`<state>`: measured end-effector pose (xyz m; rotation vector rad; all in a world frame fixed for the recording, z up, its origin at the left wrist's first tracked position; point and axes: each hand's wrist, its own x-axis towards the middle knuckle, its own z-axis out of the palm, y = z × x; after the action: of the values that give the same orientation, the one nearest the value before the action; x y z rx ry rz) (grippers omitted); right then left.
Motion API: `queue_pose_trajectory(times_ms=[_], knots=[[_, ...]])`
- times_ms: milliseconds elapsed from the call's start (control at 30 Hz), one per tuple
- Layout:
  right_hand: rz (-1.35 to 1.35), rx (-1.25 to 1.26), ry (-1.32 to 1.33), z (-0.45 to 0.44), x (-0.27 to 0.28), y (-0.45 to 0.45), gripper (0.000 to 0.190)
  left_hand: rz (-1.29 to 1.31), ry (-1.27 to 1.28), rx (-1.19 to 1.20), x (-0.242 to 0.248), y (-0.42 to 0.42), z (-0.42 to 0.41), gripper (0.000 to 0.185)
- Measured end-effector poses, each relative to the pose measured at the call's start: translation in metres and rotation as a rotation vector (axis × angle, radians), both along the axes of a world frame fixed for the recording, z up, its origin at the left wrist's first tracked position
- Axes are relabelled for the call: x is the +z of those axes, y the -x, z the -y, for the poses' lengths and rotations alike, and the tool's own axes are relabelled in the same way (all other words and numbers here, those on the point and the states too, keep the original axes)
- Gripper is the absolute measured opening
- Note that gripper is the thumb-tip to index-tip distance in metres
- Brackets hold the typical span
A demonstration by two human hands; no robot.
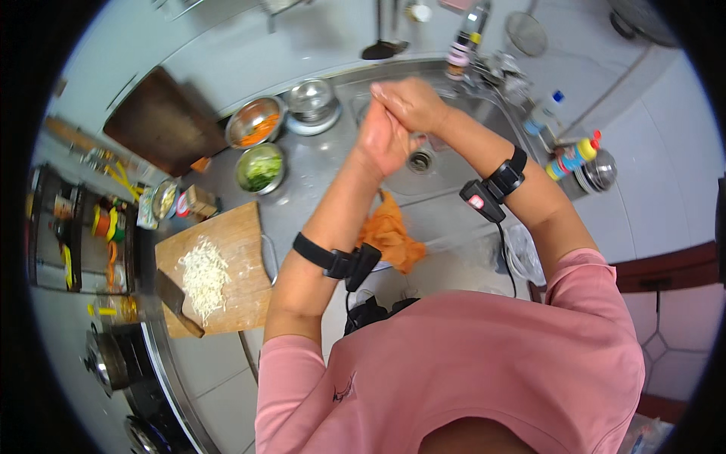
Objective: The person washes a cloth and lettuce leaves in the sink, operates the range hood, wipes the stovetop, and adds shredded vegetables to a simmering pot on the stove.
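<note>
Wet and touching each other, my two hands are over the left part of a steel sink (488,113). My left hand (383,133) is palm up, its fingers partly covered by my right hand (411,102), which is cupped against it. Neither appears to hold an object. The sink drain (420,161) shows just below them. An orange cloth (391,235) hangs at the sink's front edge. To the left, a wooden cutting board (241,238) bears a pile of white shreds (205,278) and a cleaver (172,295).
Left of the sink stand a steel bowl of orange shreds (260,129), a bowl of chopped greens (262,167) and a stack with a glass bowl (311,99). Bottles, including a yellow one (573,159), stand right of the sink. A lidded pot (108,360) is at the lower left.
</note>
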<state>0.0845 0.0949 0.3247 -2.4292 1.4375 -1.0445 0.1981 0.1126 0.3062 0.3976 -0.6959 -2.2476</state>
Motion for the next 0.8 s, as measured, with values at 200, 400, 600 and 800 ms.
queue_pose_trajectory(times_ms=[200,400,600,800], knots=[[0.233,0.045,0.181,-0.030,-0.063,0.114,0.037,0.278,0.353,-0.206,-0.023,0.072,0.011,0.043],[0.126,-0.358,-0.401,-0.050,-0.141,0.174,0.032,1.520,0.993,0.125,-0.141,0.097,-0.005,0.039],[1.044,0.195,-0.316,-0.089,-0.092,0.122,0.036,0.943,0.645,0.439,-0.119,0.085,-0.033,0.027],[1.033,0.640,0.245,-0.124,0.024,0.087,0.033,0.817,0.573,0.623,-0.018,0.081,-0.076,0.027]])
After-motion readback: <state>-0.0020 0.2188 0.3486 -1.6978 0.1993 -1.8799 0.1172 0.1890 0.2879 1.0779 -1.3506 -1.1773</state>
